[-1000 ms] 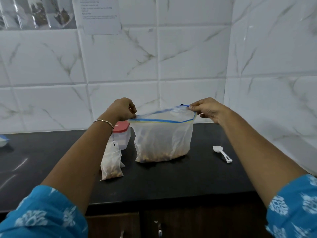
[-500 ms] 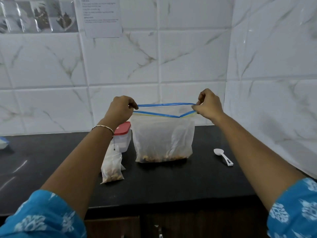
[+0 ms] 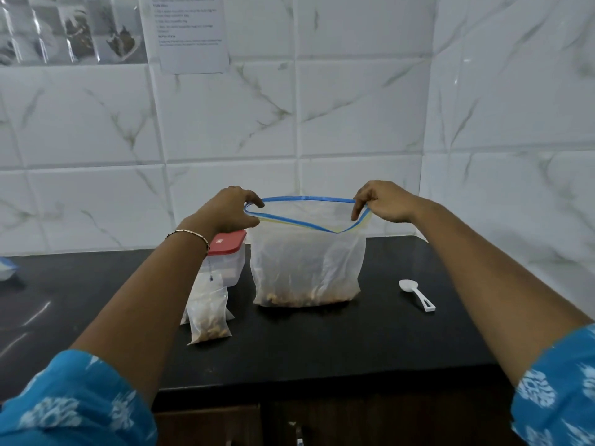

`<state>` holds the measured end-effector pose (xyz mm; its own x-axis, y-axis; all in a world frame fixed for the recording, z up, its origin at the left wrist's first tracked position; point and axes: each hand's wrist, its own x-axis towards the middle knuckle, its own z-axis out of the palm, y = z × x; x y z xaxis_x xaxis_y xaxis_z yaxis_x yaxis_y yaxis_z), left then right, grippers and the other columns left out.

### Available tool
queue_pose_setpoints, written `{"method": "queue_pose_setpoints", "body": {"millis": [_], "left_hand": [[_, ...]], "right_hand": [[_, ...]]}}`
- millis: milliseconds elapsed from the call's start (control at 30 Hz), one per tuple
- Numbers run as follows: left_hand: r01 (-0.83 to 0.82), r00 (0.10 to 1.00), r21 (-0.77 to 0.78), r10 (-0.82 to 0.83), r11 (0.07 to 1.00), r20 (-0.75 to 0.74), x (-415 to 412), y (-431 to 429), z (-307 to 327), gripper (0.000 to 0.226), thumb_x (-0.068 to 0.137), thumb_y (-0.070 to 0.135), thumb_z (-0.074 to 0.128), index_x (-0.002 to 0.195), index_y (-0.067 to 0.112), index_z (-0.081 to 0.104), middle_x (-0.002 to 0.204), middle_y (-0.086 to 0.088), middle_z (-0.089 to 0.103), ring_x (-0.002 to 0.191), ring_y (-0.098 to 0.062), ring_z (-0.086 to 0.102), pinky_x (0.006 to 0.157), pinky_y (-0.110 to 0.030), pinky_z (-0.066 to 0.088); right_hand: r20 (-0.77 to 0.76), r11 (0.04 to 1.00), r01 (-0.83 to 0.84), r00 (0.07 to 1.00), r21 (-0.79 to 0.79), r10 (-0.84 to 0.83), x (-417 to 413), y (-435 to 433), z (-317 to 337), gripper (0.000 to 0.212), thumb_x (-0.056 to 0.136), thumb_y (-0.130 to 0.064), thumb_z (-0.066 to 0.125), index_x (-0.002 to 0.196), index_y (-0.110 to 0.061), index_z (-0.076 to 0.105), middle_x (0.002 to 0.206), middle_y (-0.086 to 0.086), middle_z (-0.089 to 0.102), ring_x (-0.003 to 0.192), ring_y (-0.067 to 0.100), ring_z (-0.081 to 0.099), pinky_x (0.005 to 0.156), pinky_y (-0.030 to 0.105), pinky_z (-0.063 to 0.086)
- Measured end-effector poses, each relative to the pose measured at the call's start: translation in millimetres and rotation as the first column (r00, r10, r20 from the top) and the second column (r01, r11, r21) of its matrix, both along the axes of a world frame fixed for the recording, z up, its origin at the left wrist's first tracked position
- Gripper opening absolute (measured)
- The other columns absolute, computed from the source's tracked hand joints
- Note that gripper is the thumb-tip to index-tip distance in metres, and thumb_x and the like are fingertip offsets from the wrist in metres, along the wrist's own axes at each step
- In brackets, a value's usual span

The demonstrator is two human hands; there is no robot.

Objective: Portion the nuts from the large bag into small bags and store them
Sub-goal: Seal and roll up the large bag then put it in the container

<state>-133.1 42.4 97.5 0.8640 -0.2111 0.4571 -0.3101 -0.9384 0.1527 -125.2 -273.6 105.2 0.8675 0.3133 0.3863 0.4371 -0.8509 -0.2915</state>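
Observation:
A large clear zip bag (image 3: 307, 265) with a blue and yellow zip strip stands on the black counter (image 3: 322, 342), nuts lying in its bottom. Its mouth gapes wide. My left hand (image 3: 230, 209) pinches the left end of the zip strip. My right hand (image 3: 384, 202) pinches the right end. Small clear bags (image 3: 207, 313) holding nuts stand to the left of the large bag, partly behind my left forearm. A white plastic scoop (image 3: 417, 294) lies on the counter to the right.
A clear tub with a red lid (image 3: 230, 259) stands behind the small bags. A bit of another bag (image 3: 6, 268) shows at the far left edge. Tiled walls close the back and right side. Cabinet doors sit below the counter's front edge.
The bag's mouth, nearly flat half a second ago, is now pulled wide apart. Both hands still hold the zip ends; the view has shifted slightly.

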Motion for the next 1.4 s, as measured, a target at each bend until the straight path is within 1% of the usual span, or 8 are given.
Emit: {"method": "queue_pose_setpoints", "body": {"millis": [200,467,600,733,933,1067,1300,1400], "left_hand": [[-0.173,0.982,0.245,0.150,0.954,0.111,-6,9,8,0.021,0.092,0.042,0.058,0.107,0.028,0.066,0.119,-0.001,0.056,0.110,-0.024,0.052,0.084,-0.037,0.044],[-0.016,0.998,-0.191,0.028,0.981,0.057,-7,16,13,0.015,0.087,0.027,0.070,0.093,0.016,0.063,0.101,-0.003,0.068,0.096,-0.022,0.060,0.087,-0.035,0.046],[0.123,0.987,-0.628,-0.159,0.768,-0.002,-15,14,13,0.012,0.089,0.008,0.066,0.086,0.016,0.057,0.090,-0.011,0.070,0.074,-0.019,0.066,0.074,-0.030,0.049],[0.160,0.974,-0.819,-0.221,0.551,0.041,-14,9,12,0.015,0.090,0.001,0.063,0.085,0.013,0.056,0.079,-0.012,0.066,0.050,-0.008,0.064,0.069,-0.028,0.056],[0.107,0.983,-0.935,-0.174,0.339,0.050,-9,2,7,0.020,0.090,-0.003,0.062,0.106,0.007,0.058,0.078,-0.010,0.065,0.046,-0.006,0.060,0.057,-0.018,0.057],[0.054,0.987,-0.987,-0.158,0.151,0.030,-1,-7,-3,0.018,0.091,-0.008,0.056,0.088,0.009,0.061,0.081,-0.007,0.061,0.064,-0.012,0.057,0.058,-0.019,0.055],[0.035,0.987,-0.998,-0.153,-0.046,0.042,16,-8,-24,0.015,0.092,-0.004,0.056,0.085,0.008,0.061,0.079,-0.008,0.062,0.064,-0.013,0.054,0.051,-0.016,0.052],[0.071,0.984,-0.996,-0.161,-0.056,0.079,20,-8,-22,0.011,0.093,0.000,0.057,0.087,0.008,0.061,0.082,-0.006,0.064,0.065,-0.011,0.055,0.055,-0.015,0.053]], "right_hand": [[0.099,0.971,0.121,0.990,-0.208,-0.103,-8,-14,7,0.017,0.079,-0.016,0.066,0.088,-0.031,0.068,0.112,-0.006,0.053,0.098,0.015,0.058,0.083,0.034,0.050],[0.020,0.919,0.028,0.999,0.394,-0.039,-5,-20,7,0.014,0.084,-0.024,0.075,0.092,-0.012,0.072,0.085,0.000,0.064,0.085,0.016,0.055,0.063,0.021,0.040],[0.030,0.770,-0.028,0.999,0.637,0.012,-4,-21,3,0.014,0.081,-0.018,0.077,0.091,-0.010,0.072,0.083,0.002,0.066,0.078,0.013,0.057,0.071,0.023,0.045],[0.080,0.735,-0.036,0.996,0.677,-0.025,-1,-13,5,0.014,0.077,-0.013,0.081,0.078,-0.017,0.068,0.082,0.003,0.068,0.078,0.013,0.060,0.069,0.021,0.046],[0.098,0.715,-0.062,0.995,0.696,-0.010,2,-8,7,0.022,0.079,-0.009,0.078,0.075,-0.018,0.058,0.076,0.003,0.062,0.067,0.011,0.056,0.056,0.016,0.043],[0.071,0.649,-0.073,0.997,0.758,0.028,7,-4,-1,0.019,0.083,-0.001,0.073,0.082,-0.014,0.058,0.076,0.005,0.064,0.051,-0.003,0.056,0.049,0.008,0.039],[0.034,0.836,-0.029,0.999,0.547,0.012,13,-15,-10,0.012,0.084,-0.004,0.072,0.093,-0.010,0.068,0.085,-0.002,0.065,0.080,0.010,0.058,0.071,0.016,0.047],[0.042,0.787,-0.049,0.999,0.615,0.030,12,-17,-5,0.014,0.081,-0.006,0.075,0.083,-0.013,0.064,0.080,0.001,0.064,0.074,0.011,0.058,0.066,0.013,0.047]]}}
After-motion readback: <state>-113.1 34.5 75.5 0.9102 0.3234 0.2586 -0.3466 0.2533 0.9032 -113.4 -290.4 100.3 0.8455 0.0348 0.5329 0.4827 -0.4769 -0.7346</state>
